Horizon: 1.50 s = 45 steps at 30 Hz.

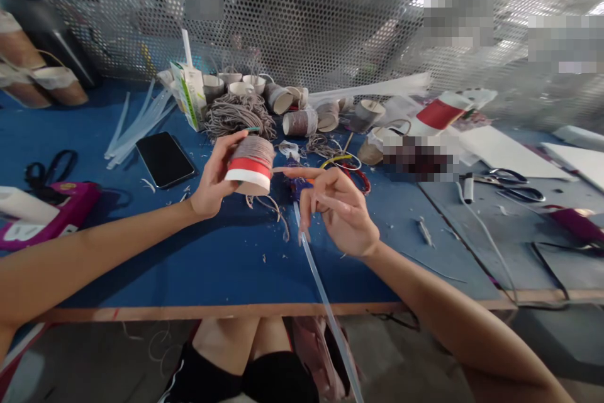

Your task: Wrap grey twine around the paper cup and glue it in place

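My left hand [214, 180] is closed around a paper cup [250, 167], fingers on one side and thumb near the rim. The cup is tilted, its open end facing down toward me. Grey cord is wound around its upper part; a red band and a white band show below. My right hand [342, 208] has its index finger stretched out to the cup's side, at the red band, while its other fingers are bent and apart. Behind the right hand lies a blue glue gun [295, 183], partly hidden. A long clear glue stick [321, 287] runs from it past the table edge.
A bundle of grey cord [240, 115] and several wrapped cups [301, 122] stand at the back. On the left lie a phone [165, 159], clear glue sticks [139, 126] and a purple device [61, 211]. Scissors [512, 183] lie right; a perforated metal screen [302, 19] closes the back.
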Each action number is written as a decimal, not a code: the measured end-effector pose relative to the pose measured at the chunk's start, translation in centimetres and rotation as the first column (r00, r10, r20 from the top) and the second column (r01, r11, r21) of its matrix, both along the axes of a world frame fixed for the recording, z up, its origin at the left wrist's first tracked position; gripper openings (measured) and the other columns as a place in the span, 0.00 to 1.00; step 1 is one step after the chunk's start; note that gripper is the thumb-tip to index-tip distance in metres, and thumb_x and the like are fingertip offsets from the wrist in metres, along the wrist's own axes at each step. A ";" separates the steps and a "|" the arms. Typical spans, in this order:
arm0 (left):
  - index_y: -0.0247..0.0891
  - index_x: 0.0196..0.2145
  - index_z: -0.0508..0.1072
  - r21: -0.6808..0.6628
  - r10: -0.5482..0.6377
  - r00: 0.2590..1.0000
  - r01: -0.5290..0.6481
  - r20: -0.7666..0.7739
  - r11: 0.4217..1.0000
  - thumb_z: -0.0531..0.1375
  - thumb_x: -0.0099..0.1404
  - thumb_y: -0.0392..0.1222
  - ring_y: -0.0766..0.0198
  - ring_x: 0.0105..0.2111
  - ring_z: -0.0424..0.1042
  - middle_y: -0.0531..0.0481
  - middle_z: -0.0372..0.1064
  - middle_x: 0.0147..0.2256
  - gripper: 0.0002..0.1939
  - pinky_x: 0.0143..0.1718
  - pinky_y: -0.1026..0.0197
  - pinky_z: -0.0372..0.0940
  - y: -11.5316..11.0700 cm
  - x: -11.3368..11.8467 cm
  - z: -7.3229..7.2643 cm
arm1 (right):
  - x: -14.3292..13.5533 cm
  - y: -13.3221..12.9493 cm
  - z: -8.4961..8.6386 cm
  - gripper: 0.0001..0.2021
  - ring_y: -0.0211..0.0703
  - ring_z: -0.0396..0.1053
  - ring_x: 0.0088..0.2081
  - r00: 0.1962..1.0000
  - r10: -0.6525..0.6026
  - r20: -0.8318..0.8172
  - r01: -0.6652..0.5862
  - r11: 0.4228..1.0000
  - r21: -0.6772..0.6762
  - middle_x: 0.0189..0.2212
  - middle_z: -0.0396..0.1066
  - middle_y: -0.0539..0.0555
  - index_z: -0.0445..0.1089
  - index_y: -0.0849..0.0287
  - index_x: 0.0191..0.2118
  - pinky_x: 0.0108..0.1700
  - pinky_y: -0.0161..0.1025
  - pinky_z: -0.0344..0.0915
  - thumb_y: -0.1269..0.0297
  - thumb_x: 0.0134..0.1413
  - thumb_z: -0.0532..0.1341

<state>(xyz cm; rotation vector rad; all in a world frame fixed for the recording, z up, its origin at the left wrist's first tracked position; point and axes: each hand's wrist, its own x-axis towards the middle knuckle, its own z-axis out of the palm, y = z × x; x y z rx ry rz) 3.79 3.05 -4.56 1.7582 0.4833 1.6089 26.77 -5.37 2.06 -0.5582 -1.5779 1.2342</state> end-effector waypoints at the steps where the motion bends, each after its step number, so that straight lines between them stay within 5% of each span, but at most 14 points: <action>1: 0.50 0.60 0.65 0.042 0.018 0.999 -0.017 -0.033 0.999 0.68 0.53 0.61 0.49 0.55 0.68 0.45 0.64 0.55 0.39 0.57 0.45 0.68 -0.2 0.1 0.1 | 0.0 -0.1 0.1 0.05 0.31 0.64 0.19 0.998 0.056 -0.010 -0.057 0.997 -0.051 0.54 0.73 0.58 0.61 0.56 0.32 0.20 0.36 0.65 0.65 0.60 0.57; 4: 0.50 0.63 0.63 0.138 0.052 0.995 -0.040 -0.084 0.990 0.69 0.54 0.59 0.49 0.58 0.64 0.44 0.59 0.56 0.41 0.57 0.48 0.69 -0.8 0.4 0.6 | -0.1 -0.2 0.1 0.09 0.28 0.61 0.17 0.991 0.137 0.006 -0.135 0.983 -0.121 0.52 0.74 0.59 0.61 0.57 0.31 0.19 0.34 0.64 0.61 0.60 0.58; 11: 0.52 0.64 0.60 0.192 0.055 0.986 -0.024 -0.158 0.981 0.67 0.59 0.48 0.50 0.61 0.61 0.44 0.55 0.56 0.37 0.59 0.50 0.68 -1.7 0.6 1.0 | -0.1 0.2 0.1 0.15 0.26 0.58 0.14 0.990 0.126 0.069 -0.110 0.973 -0.205 0.47 0.76 0.58 0.60 0.57 0.30 0.18 0.34 0.66 0.51 0.60 0.59; 18: 0.49 0.61 0.62 0.249 0.078 0.992 -0.051 -0.099 0.967 0.67 0.59 0.46 0.52 0.59 0.61 0.44 0.55 0.54 0.34 0.52 0.55 0.72 -1.7 0.9 1.1 | -0.1 1.2 0.2 0.19 0.26 0.52 0.09 0.997 -0.023 -0.068 0.006 0.973 -0.232 0.37 0.80 0.57 0.59 0.56 0.25 0.10 0.32 0.57 0.47 0.58 0.56; 25: 0.51 0.61 0.61 0.200 0.013 0.996 0.004 -0.086 0.980 0.70 0.57 0.47 0.54 0.60 0.61 0.45 0.54 0.56 0.37 0.57 0.55 0.69 -1.5 1.0 0.8 | 0.3 2.2 -0.3 0.20 0.27 0.48 0.08 0.952 -0.242 -0.187 0.209 0.961 -0.181 0.25 0.78 0.53 0.58 0.57 0.20 0.09 0.30 0.49 0.52 0.59 0.56; 30: 0.48 0.60 0.57 0.186 -0.049 0.995 0.064 -0.084 0.980 0.71 0.57 0.50 0.53 0.62 0.60 0.42 0.54 0.59 0.38 0.59 0.52 0.67 -1.0 1.1 0.4 | -0.1 1.2 -0.4 0.20 0.27 0.52 0.10 0.991 -0.066 -0.114 0.061 0.997 -0.051 0.32 0.80 0.57 0.60 0.58 0.22 0.13 0.32 0.56 0.52 0.60 0.57; 37: 0.47 0.59 0.57 0.223 -0.079 0.992 0.099 -0.098 0.970 0.70 0.58 0.46 0.56 0.63 0.61 0.42 0.56 0.61 0.37 0.60 0.54 0.66 -1.0 1.1 0.5 | 0.1 0.9 0.1 0.19 0.27 0.57 0.12 0.990 0.109 -0.088 -0.122 0.979 -0.164 0.47 0.78 0.61 0.60 0.57 0.28 0.13 0.33 0.61 0.46 0.58 0.57; 45: 0.49 0.59 0.58 0.170 -0.153 0.987 0.158 -0.044 0.973 0.74 0.52 0.45 0.52 0.65 0.60 0.43 0.58 0.61 0.42 0.61 0.52 0.65 -1.0 1.1 0.3 | 0.3 2.0 0.4 0.19 0.26 0.47 0.09 0.978 -0.154 -0.139 0.096 0.928 -0.359 0.31 0.79 0.54 0.56 0.56 0.23 0.08 0.30 0.49 0.48 0.57 0.56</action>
